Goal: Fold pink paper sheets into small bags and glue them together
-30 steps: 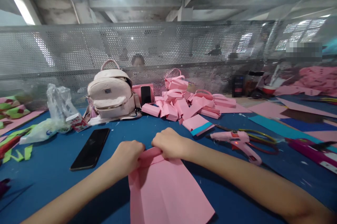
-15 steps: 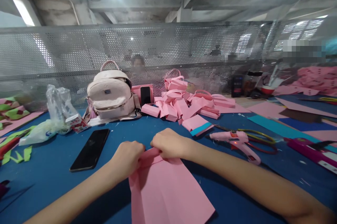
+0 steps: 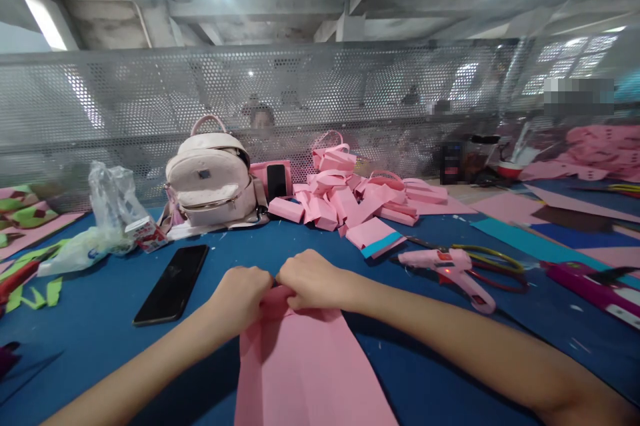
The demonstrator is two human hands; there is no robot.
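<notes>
1. Now my left hand (image 3: 240, 296) and my right hand (image 3: 311, 279) sit knuckle to knuckle, both closed on the far edge of the pink paper sheet (image 3: 305, 366).
2. From that pinched edge the sheet runs back toward me, lying flat on the blue table (image 3: 100, 339).
3. Left of the sheet, near my left hand, lies a black phone (image 3: 173, 283).
4. Right of the sheet rests a pink glue gun (image 3: 450, 269).
5. Beyond the sheet, a heap of folded pink paper bags (image 3: 350, 196) sits beside a pale backpack (image 3: 213, 179).

Bright overhead glare, wide-angle edge distortion, soft background.
</notes>
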